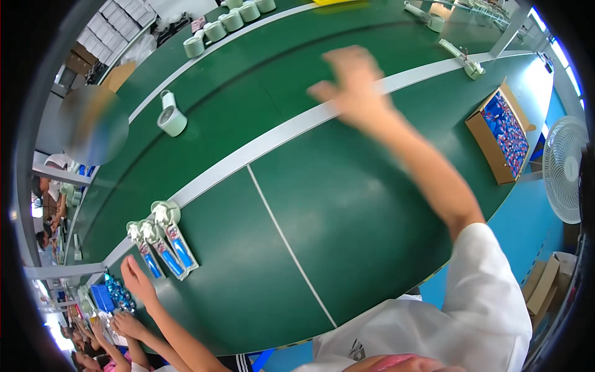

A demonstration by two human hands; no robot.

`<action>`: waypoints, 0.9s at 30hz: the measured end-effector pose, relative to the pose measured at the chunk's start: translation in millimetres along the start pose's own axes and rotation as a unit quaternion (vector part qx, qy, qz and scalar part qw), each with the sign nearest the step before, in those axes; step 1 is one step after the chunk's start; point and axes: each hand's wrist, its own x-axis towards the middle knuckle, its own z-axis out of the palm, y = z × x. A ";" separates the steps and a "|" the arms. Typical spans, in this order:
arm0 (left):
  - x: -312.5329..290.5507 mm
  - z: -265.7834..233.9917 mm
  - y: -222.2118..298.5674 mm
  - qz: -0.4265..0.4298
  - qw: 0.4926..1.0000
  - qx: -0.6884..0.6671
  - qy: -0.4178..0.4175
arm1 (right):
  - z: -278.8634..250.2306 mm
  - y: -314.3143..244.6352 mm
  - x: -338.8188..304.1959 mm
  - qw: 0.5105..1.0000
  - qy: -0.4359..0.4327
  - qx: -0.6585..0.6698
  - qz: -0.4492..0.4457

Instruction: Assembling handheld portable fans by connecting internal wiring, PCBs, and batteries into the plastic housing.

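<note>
My right hand [358,87] is stretched far forward over the white rail [285,134], its fingers spread and slightly blurred, with nothing in it. At the left, my left hand [137,280] is held with its fingers extended and nothing visible in them. Just beyond it lie three pale housings [180,248] side by side, each with a round head and a long open handle holding a blue cylinder. Their round heads rest by the rail. A pale round-headed piece with a handle [172,121] lies alone on the green belt [248,80] past the rail.
At the right stands an open cardboard box [489,146] of small blue and red parts, near a white fan [567,164]. Several pale round pieces [215,31] line the far edge. Another housing [463,59] lies far right. A co-worker's hand [126,323] works at lower left near a blue bin [101,297].
</note>
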 end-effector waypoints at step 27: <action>-72.1 136.6 362.4 0.349 0.906 -0.205 -0.124 | -80.5 40.2 -54.7 0.879 -0.386 0.197 -0.198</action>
